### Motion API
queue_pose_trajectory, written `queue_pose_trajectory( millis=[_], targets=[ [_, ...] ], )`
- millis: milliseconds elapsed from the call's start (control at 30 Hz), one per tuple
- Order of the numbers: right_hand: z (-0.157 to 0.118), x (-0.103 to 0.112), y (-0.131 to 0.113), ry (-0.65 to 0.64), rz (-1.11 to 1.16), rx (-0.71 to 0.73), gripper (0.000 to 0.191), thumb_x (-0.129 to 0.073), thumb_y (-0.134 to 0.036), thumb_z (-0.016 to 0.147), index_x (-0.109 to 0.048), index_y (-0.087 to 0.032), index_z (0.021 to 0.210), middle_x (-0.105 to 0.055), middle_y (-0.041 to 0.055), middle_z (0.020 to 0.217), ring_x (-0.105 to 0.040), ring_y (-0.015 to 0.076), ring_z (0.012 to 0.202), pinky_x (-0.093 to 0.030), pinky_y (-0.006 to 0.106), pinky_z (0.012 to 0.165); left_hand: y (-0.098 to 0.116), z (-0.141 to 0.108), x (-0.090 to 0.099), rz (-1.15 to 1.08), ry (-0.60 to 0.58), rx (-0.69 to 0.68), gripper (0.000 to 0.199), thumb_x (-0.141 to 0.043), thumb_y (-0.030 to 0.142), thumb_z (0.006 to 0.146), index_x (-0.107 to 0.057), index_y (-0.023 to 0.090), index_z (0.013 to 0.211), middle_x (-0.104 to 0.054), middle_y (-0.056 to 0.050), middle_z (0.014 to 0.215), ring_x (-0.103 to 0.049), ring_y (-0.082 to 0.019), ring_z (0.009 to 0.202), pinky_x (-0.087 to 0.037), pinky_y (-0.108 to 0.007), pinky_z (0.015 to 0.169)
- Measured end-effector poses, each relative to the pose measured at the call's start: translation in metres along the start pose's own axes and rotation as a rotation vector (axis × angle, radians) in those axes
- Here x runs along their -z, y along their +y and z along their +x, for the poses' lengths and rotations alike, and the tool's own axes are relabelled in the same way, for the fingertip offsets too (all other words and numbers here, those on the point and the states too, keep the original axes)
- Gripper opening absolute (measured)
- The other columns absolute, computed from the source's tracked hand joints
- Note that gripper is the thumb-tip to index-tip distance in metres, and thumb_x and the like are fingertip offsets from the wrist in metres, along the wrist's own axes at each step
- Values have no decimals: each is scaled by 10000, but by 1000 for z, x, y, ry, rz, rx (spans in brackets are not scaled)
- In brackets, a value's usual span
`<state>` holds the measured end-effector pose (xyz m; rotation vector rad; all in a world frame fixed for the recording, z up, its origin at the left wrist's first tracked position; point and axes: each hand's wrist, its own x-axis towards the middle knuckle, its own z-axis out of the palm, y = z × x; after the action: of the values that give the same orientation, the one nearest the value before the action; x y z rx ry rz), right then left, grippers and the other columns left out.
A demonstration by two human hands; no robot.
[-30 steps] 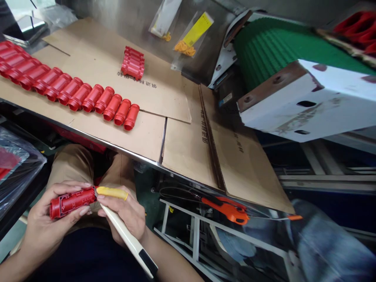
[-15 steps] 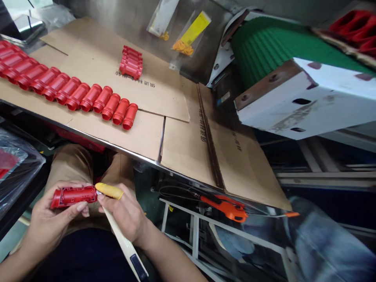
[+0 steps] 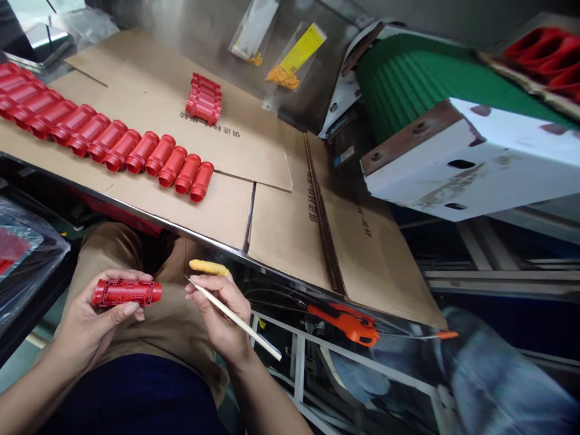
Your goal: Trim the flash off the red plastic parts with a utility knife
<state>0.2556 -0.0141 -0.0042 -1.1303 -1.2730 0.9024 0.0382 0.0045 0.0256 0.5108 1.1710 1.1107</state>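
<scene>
My left hand [image 3: 97, 314] grips a red plastic tubular housing [image 3: 129, 292] over my lap, with fingers behind it and thumb along its lower edge. The housing lies sideways, its cut-out side with dark-edged outlines facing up. Held like a pen in my right hand [image 3: 224, 311] is a slim cream-handled craft knife [image 3: 240, 323], its thin pointed tip toward the left. A gap separates that tip from the housing. A yellow finger cot [image 3: 208, 267] covers the raised index finger of my right hand.
A row of similar red housings [image 3: 136, 150] lies along the cardboard-covered bench [image 3: 235, 208], with several more grouped behind [image 3: 203, 99]. Right are a green conveyor belt [image 3: 408, 78] and an orange-handled tool [image 3: 347, 324]. Bags with yellow finger cots [image 3: 283, 77] hang at the back.
My right hand has drawn the knife away from the housing's right end, moving right and turning the handle. My left hand has shifted slightly right and up with the housing.
</scene>
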Motion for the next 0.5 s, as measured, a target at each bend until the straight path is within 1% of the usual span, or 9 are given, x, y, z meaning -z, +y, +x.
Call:
queue_pose_trajectory(
  millis=[67, 200, 300, 367, 433, 500],
  targets=[
    [0, -1, -1, -26, -9, 30, 137, -783, -278, 1076, -840, -220, 1185, -842, 134, 1186, -847, 214, 908, -752, 369, 799, 1, 1, 0, 4, 1, 3, 442, -1100, 296, 640, -826, 190, 970, -881, -94, 1094, -755, -156, 667, -661, -264, 647],
    [1, -4, -5, -93, 0, 97, 134, -783, -275, 1078, -843, -226, 1187, -877, 115, 1082, -852, 240, 951, -740, 393, 840, -1, 3, 0, -52, -15, 31, 538, -1094, 286, 668, -769, 213, 1091, -890, -76, 1031, -727, -141, 615, -636, -246, 604],
    [2, -5, -8, -103, 43, 99, 139, -779, -308, 1088, -841, -229, 1184, -882, 103, 1020, -856, 237, 917, -730, 373, 799, -5, 3, 1, -89, -39, 41, 587, -1085, 266, 685, -727, 222, 1147, -889, -80, 1016, -745, -159, 630, -623, -246, 591],
    [2, -5, -8, -99, 54, 96, 148, -772, -322, 1093, -839, -223, 1180, -880, 115, 1052, -855, 228, 877, -730, 367, 770, -6, 2, 3, -82, -49, 39, 588, -1077, 273, 698, -711, 220, 1156, -885, -88, 1018, -752, -170, 643, -630, -261, 603],
    [2, -4, -9, -82, 57, 89, 157, -771, -332, 1094, -839, -214, 1173, -877, 130, 1097, -856, 225, 858, -734, 370, 758, 1, 3, 5, -14, -45, 5, 583, -1064, 304, 715, -698, 230, 1162, -865, -59, 939, -725, -168, 596, -618, -265, 575],
    [1, -2, -9, -49, 76, 75, 173, -773, -354, 1093, -836, -209, 1164, -877, 133, 1085, -858, 228, 858, -739, 376, 757, 20, 9, 2, 141, -60, -97, 608, -1062, 327, 704, -690, 252, 1179, -834, -24, 841, -700, -179, 553, -580, -258, 527]
  ],
)
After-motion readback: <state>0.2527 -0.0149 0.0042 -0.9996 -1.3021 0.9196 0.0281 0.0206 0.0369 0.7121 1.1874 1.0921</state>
